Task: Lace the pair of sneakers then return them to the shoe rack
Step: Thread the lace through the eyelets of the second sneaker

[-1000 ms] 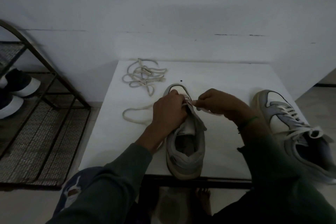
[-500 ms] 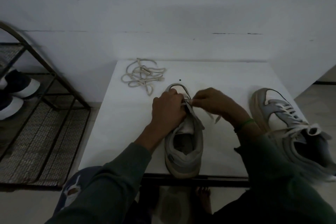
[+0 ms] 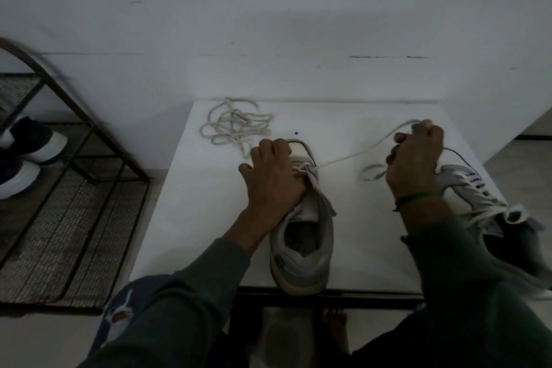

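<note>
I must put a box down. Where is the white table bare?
Bare: the white table at left, between its edge and the open grey sneaker, nearer than the tangled cream lace; the front patch between that and the laced grey sneaker. Crowded: the taut lace to the right hand.

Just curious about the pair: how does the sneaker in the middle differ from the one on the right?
The middle sneaker has lace only through its front holes; the right sneaker is laced up with a bow. The left hand holds the middle sneaker while the right hand pulls its lace taut; nothing grips the right sneaker. Both are grey and white, on the table.
</note>
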### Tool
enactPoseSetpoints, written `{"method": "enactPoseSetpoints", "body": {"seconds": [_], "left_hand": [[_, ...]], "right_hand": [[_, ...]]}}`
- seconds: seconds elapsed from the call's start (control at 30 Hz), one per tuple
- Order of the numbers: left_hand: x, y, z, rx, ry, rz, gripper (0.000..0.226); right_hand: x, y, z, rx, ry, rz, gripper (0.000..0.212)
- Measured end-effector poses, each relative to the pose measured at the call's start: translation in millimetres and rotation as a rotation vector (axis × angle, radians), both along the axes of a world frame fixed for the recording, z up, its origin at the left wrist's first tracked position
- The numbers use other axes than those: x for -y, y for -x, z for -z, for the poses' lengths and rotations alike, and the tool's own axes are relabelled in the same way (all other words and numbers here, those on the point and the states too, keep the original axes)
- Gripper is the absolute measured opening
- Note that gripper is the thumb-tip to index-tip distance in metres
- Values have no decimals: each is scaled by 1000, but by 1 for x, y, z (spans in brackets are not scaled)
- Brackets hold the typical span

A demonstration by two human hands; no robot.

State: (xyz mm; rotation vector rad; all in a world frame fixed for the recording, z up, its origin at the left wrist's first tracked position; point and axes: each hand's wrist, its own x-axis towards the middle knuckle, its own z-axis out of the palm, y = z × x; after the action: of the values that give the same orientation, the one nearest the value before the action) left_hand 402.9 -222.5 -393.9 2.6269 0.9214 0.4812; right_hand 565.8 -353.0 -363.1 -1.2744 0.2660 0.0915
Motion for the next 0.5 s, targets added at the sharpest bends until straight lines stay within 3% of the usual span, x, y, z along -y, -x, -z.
{"method": "enactPoseSetpoints", "body": {"seconds": [0.07, 0.13, 0.2, 0.3, 0.37, 0.5], "left_hand": [[-4, 3, -3, -17, 170, -33, 51], [-15, 9, -9, -33, 365, -72, 55], [-28, 18, -12, 17, 517, -74, 49], [-38, 33, -11, 79, 598, 5, 27], [-36, 38, -7, 50, 518, 77, 19], [-32, 32, 0, 30, 383, 134, 20]], "right_hand": [[-12, 8, 2, 96, 310, -135, 29], [-18, 13, 2, 226, 628, -296, 52], [-20, 19, 1, 328, 821, -440, 61], [-24, 27, -9, 318, 808, -815, 39], [-27, 33, -11, 388, 862, -1075, 23], [-30, 40, 0, 628, 1056, -1192, 9]]}}
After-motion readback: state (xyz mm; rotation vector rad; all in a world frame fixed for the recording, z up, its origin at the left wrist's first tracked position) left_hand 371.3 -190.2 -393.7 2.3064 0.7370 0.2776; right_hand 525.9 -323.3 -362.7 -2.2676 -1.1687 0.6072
